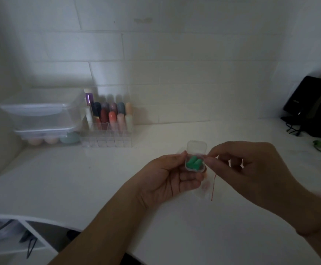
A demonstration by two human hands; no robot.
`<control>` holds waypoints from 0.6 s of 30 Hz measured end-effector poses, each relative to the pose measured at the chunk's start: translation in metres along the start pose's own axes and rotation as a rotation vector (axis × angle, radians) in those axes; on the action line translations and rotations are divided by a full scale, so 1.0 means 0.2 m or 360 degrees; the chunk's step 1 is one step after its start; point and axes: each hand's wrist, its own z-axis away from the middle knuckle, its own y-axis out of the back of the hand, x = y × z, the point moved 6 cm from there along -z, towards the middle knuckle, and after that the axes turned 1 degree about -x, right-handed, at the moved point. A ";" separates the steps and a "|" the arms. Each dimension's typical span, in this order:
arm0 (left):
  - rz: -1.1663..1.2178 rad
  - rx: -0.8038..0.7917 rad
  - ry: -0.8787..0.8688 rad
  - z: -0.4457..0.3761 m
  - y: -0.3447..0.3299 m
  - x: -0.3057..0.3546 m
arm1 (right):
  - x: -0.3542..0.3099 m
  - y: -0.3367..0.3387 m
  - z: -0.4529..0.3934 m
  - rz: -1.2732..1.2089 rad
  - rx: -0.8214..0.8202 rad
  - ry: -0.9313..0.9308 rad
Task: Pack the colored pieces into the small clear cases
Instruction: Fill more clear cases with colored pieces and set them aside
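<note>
Small clear case (195, 163), lid up, green pieces (193, 163) inside.

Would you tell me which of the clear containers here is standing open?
The small clear case held in the left hand, lid raised, green pieces showing; the stacked boxes by the wall are lidded.

Two green pieces (193, 163) sit in the clear case (195, 159); a red thread (213, 186) dangles; pastel tubes (113, 115) beyond, over a white counter (79, 178).
</note>
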 end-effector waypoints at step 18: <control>-0.0465 -0.0064 -0.0192 0.02 -0.02 0.02 | 0.03 -0.11 0.10 -0.0264 0.0015 -0.0210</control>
